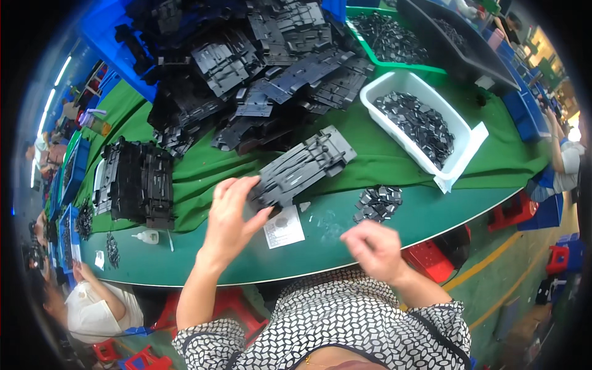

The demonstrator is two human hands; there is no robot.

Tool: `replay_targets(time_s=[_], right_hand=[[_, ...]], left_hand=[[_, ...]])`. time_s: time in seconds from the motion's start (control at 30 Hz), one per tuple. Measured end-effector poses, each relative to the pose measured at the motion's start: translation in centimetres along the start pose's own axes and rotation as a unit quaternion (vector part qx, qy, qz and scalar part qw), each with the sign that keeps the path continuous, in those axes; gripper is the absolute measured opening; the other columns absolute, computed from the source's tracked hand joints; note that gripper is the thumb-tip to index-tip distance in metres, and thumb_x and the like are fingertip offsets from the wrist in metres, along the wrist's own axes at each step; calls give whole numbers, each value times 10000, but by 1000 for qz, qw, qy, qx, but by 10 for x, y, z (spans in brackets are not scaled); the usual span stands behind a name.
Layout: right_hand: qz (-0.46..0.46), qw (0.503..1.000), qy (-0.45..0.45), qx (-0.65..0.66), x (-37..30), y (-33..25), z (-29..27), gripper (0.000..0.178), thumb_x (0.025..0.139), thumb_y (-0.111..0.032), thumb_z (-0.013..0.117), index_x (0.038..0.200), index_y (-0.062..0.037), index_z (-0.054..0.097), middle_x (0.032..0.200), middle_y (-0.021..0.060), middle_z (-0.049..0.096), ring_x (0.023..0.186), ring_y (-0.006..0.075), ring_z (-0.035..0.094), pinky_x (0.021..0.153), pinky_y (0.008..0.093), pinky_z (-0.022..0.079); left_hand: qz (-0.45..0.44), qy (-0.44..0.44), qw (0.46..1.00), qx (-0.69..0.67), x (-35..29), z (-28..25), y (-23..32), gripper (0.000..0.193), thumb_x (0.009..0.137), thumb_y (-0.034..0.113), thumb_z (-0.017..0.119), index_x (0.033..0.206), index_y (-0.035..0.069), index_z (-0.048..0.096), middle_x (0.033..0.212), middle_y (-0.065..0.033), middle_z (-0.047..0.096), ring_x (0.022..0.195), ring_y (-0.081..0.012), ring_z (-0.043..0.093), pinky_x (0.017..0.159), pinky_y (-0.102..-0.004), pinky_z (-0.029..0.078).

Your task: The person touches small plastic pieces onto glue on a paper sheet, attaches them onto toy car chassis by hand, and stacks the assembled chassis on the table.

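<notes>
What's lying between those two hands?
In the head view, a white paper sheet lies on the green tabletop between the left hand and right hand.

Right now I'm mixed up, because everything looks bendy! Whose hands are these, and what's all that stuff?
There's no robot here. A person works with bare hands, and a wide, round-eyed camera on their head looks down, so straight edges curve. The left hand has fingers and thumb on one end of a dark plastic part. The right hand hovers near a small pile of black pieces; I can't tell if it holds anything. On the green table are a paper sheet and a white tub with more little pieces. A big heap of dark parts lies beyond.
</notes>
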State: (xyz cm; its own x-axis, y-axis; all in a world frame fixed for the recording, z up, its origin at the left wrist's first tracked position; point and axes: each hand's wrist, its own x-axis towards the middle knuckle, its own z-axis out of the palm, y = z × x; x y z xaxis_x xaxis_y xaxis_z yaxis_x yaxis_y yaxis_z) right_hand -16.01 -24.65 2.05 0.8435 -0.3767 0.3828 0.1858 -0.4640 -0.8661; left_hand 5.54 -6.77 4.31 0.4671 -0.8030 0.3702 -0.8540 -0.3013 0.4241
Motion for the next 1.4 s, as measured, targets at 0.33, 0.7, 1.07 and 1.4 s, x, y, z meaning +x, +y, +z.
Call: replay_targets(time_s=[0.33, 0.7, 1.07, 1.4], right_hand=[[208, 907, 91, 355, 16, 17, 0, 170, 956, -176, 564, 1021, -31, 502, 707, -26, 505, 567, 39, 445, 497, 190, 371], [284, 856, -39, 429, 15, 1, 30, 308, 956, -228, 568, 1199, -42, 532, 974, 5, 639, 673, 31, 542, 561, 169, 456], [310, 760, -194, 538, 1, -31, 97, 445, 928, -61, 569, 1301, 10, 337, 1007, 100, 615, 829, 133, 632, 697, 261, 516], [330, 769, -235, 494, -7, -30, 86, 458, 935, -80, 557, 1314, 19, 320, 893, 110, 668, 807, 150, 661, 686, 275, 531]], left_hand=[[41, -41, 996, -66, -54, -46, 1, 670, 576, 43, 794, 1199, 64, 547, 1177, -113, 613, 1105, -347, 522, 944, -424, 437], [-145, 191, 935, -262, -80, -38, -11, 964, 774, 513, 698, 1449, -5, 245, 1433, -205, 369, 1317, -333, 376, 1090, -455, 295], [-189, 356, 568, -718, -61, 29, 55, 966, 852, 764, 257, 1462, 16, 207, 1407, -275, 352, 1217, -432, 468, 1009, -511, 418], [-170, 319, 499, -787, -58, 23, 68, 755, 938, 643, 238, 1454, 92, 219, 1355, -245, 394, 981, -371, 590, 882, -610, 469]])
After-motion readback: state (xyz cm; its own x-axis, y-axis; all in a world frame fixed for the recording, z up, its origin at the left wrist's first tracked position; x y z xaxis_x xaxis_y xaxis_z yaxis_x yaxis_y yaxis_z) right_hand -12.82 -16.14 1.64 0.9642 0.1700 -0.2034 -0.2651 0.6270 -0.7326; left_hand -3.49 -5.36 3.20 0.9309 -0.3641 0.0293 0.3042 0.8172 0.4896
